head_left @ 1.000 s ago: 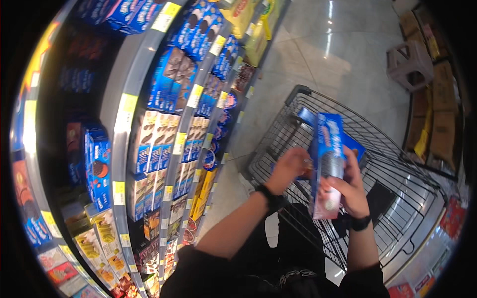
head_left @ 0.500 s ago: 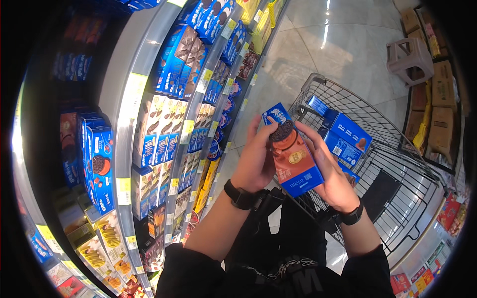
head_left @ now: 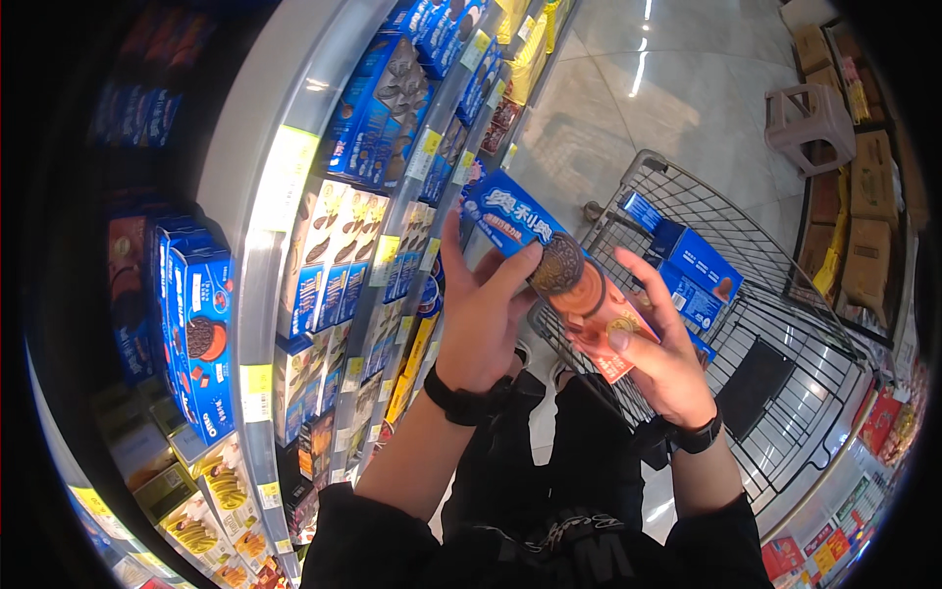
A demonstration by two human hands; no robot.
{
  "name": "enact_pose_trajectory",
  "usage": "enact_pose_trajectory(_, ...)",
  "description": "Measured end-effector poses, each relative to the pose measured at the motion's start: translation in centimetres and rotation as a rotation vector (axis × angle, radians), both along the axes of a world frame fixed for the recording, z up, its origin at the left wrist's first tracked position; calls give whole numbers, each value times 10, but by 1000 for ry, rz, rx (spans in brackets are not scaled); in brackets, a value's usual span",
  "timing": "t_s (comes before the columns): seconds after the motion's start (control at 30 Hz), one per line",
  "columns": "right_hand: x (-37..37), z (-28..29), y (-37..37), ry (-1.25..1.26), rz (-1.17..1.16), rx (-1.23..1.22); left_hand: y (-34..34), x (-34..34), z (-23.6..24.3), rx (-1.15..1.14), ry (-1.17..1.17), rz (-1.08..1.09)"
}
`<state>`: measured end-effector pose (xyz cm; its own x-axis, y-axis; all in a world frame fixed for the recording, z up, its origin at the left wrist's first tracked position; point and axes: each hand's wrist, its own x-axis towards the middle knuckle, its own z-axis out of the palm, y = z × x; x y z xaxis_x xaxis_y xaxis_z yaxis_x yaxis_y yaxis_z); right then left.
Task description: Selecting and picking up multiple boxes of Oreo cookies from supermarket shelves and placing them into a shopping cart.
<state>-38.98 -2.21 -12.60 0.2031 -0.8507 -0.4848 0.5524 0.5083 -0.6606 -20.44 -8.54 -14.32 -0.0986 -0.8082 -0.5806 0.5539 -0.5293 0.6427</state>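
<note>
In front of me I hold a cookie box [head_left: 559, 280], blue at its upper end and reddish-brown at its lower end, with sandwich cookies pictured on it. It slants from upper left to lower right. My left hand [head_left: 481, 314] grips its upper half, thumb across the front face. My right hand [head_left: 672, 368] holds the lower end, its thumb on the front and its fingers along the far edge. Below and right of the box stands a wire shopping cart [head_left: 775, 270] with blue boxes [head_left: 692, 280] inside.
Tiered shelves at left carry blue cookie boxes [head_left: 201, 334], white-fronted cookie boxes [head_left: 343, 250] and yellow price tags [head_left: 285, 177]. A grey plastic stool [head_left: 810, 128] stands at far right, beside brown cartons [head_left: 871, 260]. Tiled floor [head_left: 677, 69] lies beyond the cart.
The cookie box has tilted further left, its upper end now nearer the shelves. My left hand has shifted slightly left; my right thumb now shows on the box's front.
</note>
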Motion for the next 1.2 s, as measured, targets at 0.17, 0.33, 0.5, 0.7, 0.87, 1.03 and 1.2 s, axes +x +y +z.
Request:
enact_pose_trajectory(0.17, 0, -11, -6, 186, -119, -8, 6, 24, -1, -141, 15, 64)
enact_pose_trajectory(0.33, -4, -10, -23, 243, -169, -91, 4, 32, 5, -235, -61, 59)
enact_pose_trajectory(0.5, 4, 10, -39, 432, 38, -289, 13, 69, 27, -576, -307, -51)
enact_pose_trajectory(0.7, -22, 13, -71, 647, 238, -559, 18, 92, 134, -586, -870, -461)
enact_pose_trajectory(0.87, 41, 33, -130, 608, 125, -844, 21, 147, 214, -724, -1876, -415)
enact_pose_trajectory(1.03, 109, 71, -190, 350, 243, -819, -31, 221, 210, -379, -1908, -161)
enact_pose_trajectory(1.2, 157, 85, -255, 574, 123, -1264, -79, 302, 205, -392, -1681, -156)
